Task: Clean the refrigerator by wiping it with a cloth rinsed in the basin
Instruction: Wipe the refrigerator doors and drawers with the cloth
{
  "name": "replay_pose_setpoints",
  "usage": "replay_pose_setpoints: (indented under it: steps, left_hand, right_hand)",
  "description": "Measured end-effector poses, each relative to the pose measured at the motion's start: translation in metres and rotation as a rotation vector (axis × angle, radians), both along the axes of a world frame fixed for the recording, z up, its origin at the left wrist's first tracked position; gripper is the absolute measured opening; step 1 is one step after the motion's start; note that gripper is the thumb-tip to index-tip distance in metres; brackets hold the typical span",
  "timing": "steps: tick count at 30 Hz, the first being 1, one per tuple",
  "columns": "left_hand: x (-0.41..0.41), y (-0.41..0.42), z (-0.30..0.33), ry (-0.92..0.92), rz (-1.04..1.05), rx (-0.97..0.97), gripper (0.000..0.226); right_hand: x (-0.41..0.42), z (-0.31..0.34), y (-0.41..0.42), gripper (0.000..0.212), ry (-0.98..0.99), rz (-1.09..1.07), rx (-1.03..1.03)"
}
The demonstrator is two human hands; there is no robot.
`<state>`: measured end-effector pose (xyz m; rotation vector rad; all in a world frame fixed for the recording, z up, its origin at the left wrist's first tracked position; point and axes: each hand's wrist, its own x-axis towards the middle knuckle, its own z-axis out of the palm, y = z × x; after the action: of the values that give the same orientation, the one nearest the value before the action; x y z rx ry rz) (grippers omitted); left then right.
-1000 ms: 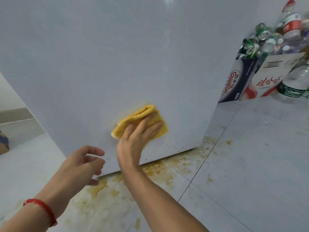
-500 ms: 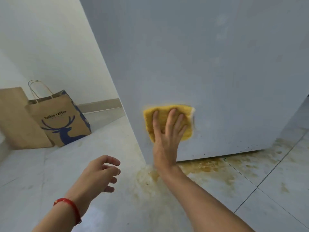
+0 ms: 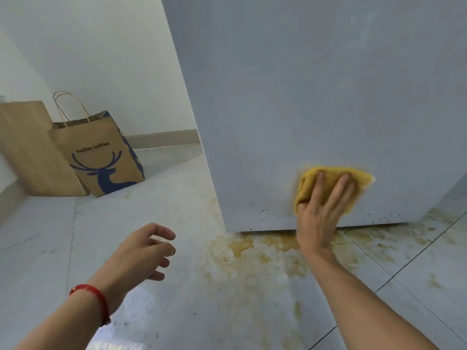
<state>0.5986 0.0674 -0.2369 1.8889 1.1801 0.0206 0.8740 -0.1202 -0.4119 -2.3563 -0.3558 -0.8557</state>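
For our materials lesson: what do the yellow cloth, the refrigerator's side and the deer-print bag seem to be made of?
Yellow cloth: soft, likely microfibre; it bunches under the right hand.
Refrigerator: smooth painted metal, probably; flat pale panel with faint sheen.
Deer-print bag: brown kraft paper, matte, creased, with twisted handles.

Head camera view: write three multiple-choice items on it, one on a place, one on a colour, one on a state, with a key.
1. Where does the right hand press the cloth?
A. low on the refrigerator side
B. on the floor
C. on a paper bag

2. What colour is the band on the left wrist?
A. blue
B. red
C. green

3. What is the left hand doing?
A. gripping the cloth
B. holding nothing, fingers loosely curled
C. lifting a bag

Key: 1 A, straight fingers pin the cloth near the bottom edge; 2 B, red shows plainly; 3 B, it hovers over the floor.
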Motion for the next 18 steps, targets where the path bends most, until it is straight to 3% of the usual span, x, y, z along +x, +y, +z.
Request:
replay_pose_setpoints:
  steps: [2, 4, 7, 9, 14, 16, 18]
  left_hand:
    - [0.002, -0.001, 0.001, -0.010, 0.009, 0.008, 0.014]
    - [0.006, -0.003, 0.001, -0.026, 0.016, 0.021, 0.014]
    - [0.010, -0.005, 0.001, -0.048, 0.044, 0.020, 0.015]
    - [0.011, -0.005, 0.001, -0.071, 0.061, 0.023, 0.014]
    - [0.017, -0.021, -0.009, -0.059, 0.012, 0.003, 0.016]
    - [0.021, -0.025, -0.014, -0.040, -0.015, 0.006, 0.017]
    - [0.022, -0.024, -0.017, -0.030, -0.015, 0.007, 0.017]
  right_hand:
    - [-0.022, 0.016, 0.037, 0.078, 0.161, -0.078, 0.233]
    - [-0.055, 0.027, 0.081, 0.077, 0.211, -0.050, 0.280]
    - [-0.110, 0.014, 0.133, 0.068, 0.135, 0.159, 0.108]
    - [-0.117, -0.002, 0.139, 0.076, 0.096, 0.304, -0.037]
    - [-0.046, -0.042, 0.049, 0.088, -0.218, 0.457, -0.521]
    - [-0.019, -0.044, 0.011, 0.074, -0.187, 0.325, -0.425]
    - [-0.007, -0.041, -0.008, 0.066, 0.014, 0.131, -0.148]
